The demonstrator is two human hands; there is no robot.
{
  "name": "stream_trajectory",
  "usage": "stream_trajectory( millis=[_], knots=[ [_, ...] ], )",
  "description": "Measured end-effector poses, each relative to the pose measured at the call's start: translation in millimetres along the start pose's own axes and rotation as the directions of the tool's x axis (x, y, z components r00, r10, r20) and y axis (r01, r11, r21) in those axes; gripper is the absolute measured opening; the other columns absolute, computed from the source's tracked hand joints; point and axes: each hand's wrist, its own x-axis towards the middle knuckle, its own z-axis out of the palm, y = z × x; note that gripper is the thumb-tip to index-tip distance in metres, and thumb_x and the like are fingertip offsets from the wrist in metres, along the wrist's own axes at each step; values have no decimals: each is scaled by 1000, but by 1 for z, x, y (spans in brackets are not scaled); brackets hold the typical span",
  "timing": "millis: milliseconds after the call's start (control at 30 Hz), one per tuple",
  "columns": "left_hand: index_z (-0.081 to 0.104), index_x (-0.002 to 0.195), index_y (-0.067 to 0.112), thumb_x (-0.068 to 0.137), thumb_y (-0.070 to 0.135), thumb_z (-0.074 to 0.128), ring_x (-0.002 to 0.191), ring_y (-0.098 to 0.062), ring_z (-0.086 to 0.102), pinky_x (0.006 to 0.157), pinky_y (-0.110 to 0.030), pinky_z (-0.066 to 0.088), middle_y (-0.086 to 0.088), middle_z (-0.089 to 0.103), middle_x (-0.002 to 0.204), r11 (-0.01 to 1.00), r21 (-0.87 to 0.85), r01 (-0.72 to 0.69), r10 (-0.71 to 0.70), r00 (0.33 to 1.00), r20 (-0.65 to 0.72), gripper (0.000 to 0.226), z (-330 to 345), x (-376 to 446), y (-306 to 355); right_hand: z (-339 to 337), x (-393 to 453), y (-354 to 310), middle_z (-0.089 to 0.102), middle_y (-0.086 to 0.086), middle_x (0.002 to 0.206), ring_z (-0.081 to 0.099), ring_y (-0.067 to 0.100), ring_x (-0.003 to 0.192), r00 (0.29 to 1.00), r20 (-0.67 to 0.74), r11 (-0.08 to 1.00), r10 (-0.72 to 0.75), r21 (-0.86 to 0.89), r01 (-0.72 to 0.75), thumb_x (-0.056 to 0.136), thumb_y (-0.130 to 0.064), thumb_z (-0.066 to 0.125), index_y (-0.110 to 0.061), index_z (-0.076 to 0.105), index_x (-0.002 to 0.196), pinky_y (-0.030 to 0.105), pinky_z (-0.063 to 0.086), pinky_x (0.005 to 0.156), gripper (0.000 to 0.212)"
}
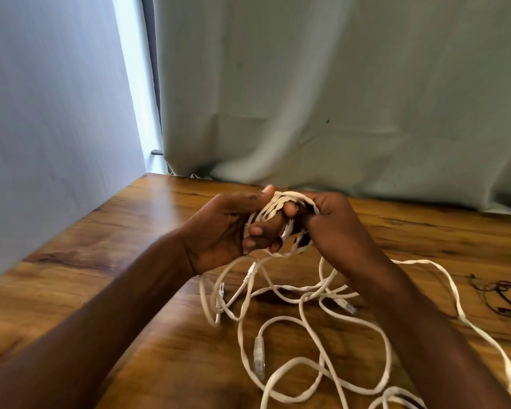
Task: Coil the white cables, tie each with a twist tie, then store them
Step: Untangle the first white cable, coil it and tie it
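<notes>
Coil (281, 214): several white turns bunched between both hands, held clear of the table (124, 261), just past frame centre toward 12 o'clock. Left hand (227, 231) curled around the turns, thumb on top, fingertips folded inward over them. Right hand (331, 222) closed on the coil's 3 o'clock side, back of hand toward the camera; its fingertips hidden, so exact pinch cannot be told. Loose cable (322, 314) trails from the coil toward 6 o'clock and sprawls in tangled loops on the table, several connectors (259, 354) showing, one run swinging out toward 4 o'clock. Dark thin wires, probably twist ties (505, 299), lie at 3 o'clock, well apart. Judgement: step is coiling, first cable, early in the task. Next move calls for drawing slack free of the tangle and laying another turn without snagging a connector.
</notes>
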Motion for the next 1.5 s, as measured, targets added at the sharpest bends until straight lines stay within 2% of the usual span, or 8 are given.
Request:
stream_trajectory(
  millis=[233,367,500,733,833,1033,1200,1500],
  knots=[
    [52,96,14,112,29,31,46,-9,19,59,-26,37,8,26,60,921,-371,-123,159,985,67,31,-2,-2,10,-19,2,-5,75,6,79,73,18,72,987,30,799,155,585,-143,70,-33,80,-14,77,84,32,60,70,24],
    [47,98,13,116,29,24,43,-9,27,63,-25,39,7,33,58,795,-576,-192,264,964,43,34,-3,-1,9,-4,0,-3,69,0,77,73,17,79,973,158,765,168,601,-230,81,-40,72,-15,70,93,44,57,89,28],
    [53,96,6,111,13,38,53,-18,51,79,-34,54,-7,58,66,682,-634,-365,322,928,-189,22,-10,-2,17,24,-12,-13,72,10,86,71,22,71,947,297,800,124,535,-272,97,-16,67,-9,68,112,34,59,64,17],
    [62,99,8,115,33,38,76,-14,74,83,-32,63,-3,73,76,652,-467,-597,355,785,-508,38,-33,-4,25,52,-29,-20,78,8,82,72,23,75,912,408,954,-26,283,-99,103,-29,60,-15,70,116,45,58,81,21],
    [54,96,12,115,40,26,70,-24,73,74,-36,61,-9,71,73,856,75,-512,483,739,-470,44,-24,0,24,58,-32,-18,71,0,66,67,13,62,910,376,984,-176,85,155,106,-24,58,-17,73,108,33,56,70,16],
    [52,88,11,116,26,30,49,-12,49,50,-21,41,0,54,57,679,707,-197,588,723,-362,38,-10,2,13,43,-28,-21,73,1,74,64,14,59,940,118,946,-319,103,308,98,-19,69,-16,77,99,34,55,54,8],
    [54,80,9,109,39,36,39,-12,40,44,-25,38,-3,47,50,695,699,-170,454,857,-244,46,-11,-7,16,7,-13,-20,71,8,80,57,16,57,987,33,794,-160,598,108,98,-7,61,-10,65,121,25,50,53,24],
    [62,69,16,106,32,61,37,-12,31,50,-30,37,4,41,46,869,481,-117,217,963,-158,40,-11,-14,19,0,-9,-11,71,9,87,59,14,63,984,171,766,-59,640,-66,90,-25,64,-12,67,116,25,48,53,29]
  ],
)
